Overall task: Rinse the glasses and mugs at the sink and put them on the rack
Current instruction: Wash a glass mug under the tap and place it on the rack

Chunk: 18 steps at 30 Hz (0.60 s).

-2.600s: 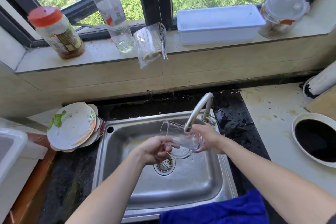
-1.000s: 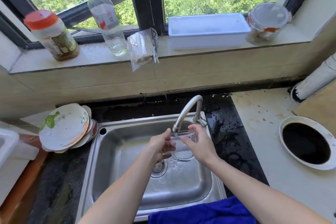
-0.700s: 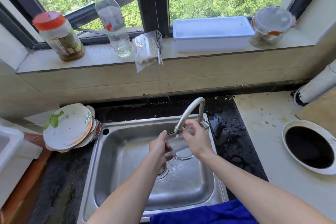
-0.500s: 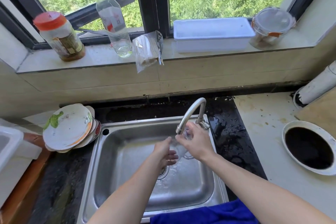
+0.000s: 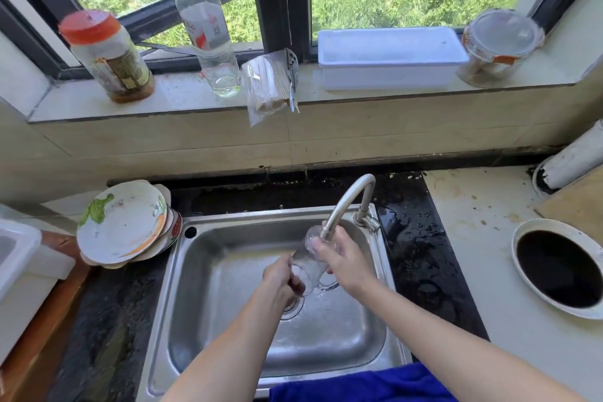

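Observation:
A clear glass mug (image 5: 310, 263) with a handle is tilted under the spout of the steel faucet (image 5: 347, 202), over the steel sink (image 5: 228, 271). Water froths inside it. My left hand (image 5: 282, 282) grips the mug's lower end, fingers curled around it. My right hand (image 5: 342, 258) holds the upper part near the rim, right below the spout. The mug's handle sticks out beneath my right hand. No rack is plainly in view.
A stack of plates (image 5: 125, 225) leans left of the sink. White plastic bin (image 5: 18, 258) at far left. On the windowsill stand a red-lidded jar (image 5: 106, 55), a bottle (image 5: 207, 33), a white tray (image 5: 390, 57). A round hole (image 5: 558, 268) opens in the right counter. Blue cloth (image 5: 355, 385) lies at the front.
Both hands turned the mug under the faucet, from lying sideways to tilted with its rim up at the spout. Water now fills it. The camera shifted slightly.

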Motion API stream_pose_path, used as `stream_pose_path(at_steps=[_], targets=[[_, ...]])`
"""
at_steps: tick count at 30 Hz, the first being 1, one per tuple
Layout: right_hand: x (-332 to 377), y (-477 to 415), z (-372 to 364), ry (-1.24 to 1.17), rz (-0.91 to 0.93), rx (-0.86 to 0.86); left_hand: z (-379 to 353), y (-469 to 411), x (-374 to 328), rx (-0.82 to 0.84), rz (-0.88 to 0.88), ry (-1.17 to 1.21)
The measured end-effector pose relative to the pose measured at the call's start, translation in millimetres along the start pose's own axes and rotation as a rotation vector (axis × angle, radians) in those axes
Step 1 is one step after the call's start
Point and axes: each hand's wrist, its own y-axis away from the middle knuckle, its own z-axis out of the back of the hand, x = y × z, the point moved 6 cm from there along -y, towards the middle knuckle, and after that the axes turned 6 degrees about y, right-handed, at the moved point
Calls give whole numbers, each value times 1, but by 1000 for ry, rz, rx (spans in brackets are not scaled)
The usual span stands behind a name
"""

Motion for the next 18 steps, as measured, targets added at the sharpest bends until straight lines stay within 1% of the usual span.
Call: stream_pose_path(at_steps=[1, 2, 5, 6, 8, 9, 10, 11, 13, 14, 16, 18], targets=[[-2, 0, -1, 22, 20, -4, 1, -1, 0, -8, -8, -1], [-4, -2, 1, 33, -21, -26, 0, -2, 1, -13, -14, -8], [-10, -17, 13, -29, -305, -114, -3, -3, 4, -11, -14, -3], [-7, -17, 13, 27, -308, -144, -3, -5, 5, -22, -19, 6], [1, -11, 8, 242, -156, -165, -1, -8, 2, -38, -35, 8], [1, -7, 4, 286, -96, -143, 0, -8, 2, -48, -37, 1], [1, -5, 2, 259, -94, -102, 1, -7, 1, -51, -37, -11], [-3, -9, 4, 184, -156, -63, 2, -5, 1, -52, -31, -21], [-17, -17, 13, 40, -337, -64, 5, -1, 1, -43, -10, -20], [-23, -20, 18, 21, -359, -80, 6, -1, 1, -39, -2, 0], [-19, -15, 14, 60, -228, -69, 6, -3, -2, -20, 2, 72], [-27, -8, 3, 47, -151, 12, 5, -6, -3, -5, 14, 124]])
